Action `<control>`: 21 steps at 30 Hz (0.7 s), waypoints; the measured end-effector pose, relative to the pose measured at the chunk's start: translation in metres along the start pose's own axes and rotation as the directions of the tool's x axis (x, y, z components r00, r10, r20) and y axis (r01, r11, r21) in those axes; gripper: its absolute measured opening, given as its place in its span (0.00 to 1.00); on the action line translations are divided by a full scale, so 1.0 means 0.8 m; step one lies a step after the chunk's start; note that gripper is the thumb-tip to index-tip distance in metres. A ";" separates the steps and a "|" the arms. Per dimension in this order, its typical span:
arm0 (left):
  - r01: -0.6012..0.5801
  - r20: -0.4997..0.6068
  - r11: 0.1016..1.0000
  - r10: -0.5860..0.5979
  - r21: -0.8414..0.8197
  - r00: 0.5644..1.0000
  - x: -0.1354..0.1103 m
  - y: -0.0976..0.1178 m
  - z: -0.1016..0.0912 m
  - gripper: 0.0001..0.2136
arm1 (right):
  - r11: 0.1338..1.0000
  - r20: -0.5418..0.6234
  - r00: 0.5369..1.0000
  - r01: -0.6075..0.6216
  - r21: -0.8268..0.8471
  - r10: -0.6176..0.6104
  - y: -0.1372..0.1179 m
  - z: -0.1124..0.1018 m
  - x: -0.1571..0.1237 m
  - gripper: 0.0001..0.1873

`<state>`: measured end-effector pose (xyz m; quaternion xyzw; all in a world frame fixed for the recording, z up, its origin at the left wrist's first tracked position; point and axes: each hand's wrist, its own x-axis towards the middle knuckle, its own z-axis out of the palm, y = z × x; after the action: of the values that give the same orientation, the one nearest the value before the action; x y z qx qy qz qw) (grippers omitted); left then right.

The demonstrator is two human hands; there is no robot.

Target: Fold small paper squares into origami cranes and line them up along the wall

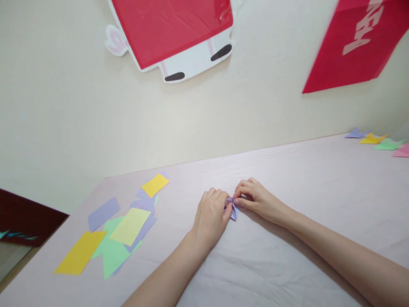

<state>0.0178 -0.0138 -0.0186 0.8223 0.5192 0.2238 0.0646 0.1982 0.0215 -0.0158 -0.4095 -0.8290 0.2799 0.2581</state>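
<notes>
A small folded piece of purple paper [233, 208] lies on the pale pink table [287, 238] near its middle. My left hand [211, 215] rests on the table with its fingers curled and pinched on the paper's left side. My right hand [255, 199] comes in from the right, its fingertips pressed together on the paper's top right. Most of the paper is hidden between the two hands.
A loose pile of cut paper sheets [118, 232] in yellow, green and purple lies at the left of the table. Several folded paper pieces [377, 140] sit at the far right corner. The wall behind carries red posters [172, 30]. A dark red surface [22, 217] stands left of the table.
</notes>
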 end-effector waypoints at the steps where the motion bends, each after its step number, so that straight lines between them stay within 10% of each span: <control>1: 0.003 0.003 1.000 -0.003 -0.014 1.000 0.000 -0.001 -0.001 0.04 | 1.000 -0.008 1.000 -0.008 -0.011 0.008 -0.001 0.001 0.000 0.08; 21: 0.116 0.012 0.905 -0.122 -0.409 0.992 0.002 -0.005 -0.008 0.05 | 0.969 -0.037 0.980 -0.198 -0.148 0.195 -0.010 0.013 0.018 0.04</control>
<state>0.0121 -0.0113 -0.0141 0.7557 0.5104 0.3290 0.2451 0.1794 0.0265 -0.0153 -0.5109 -0.8004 0.2362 0.2064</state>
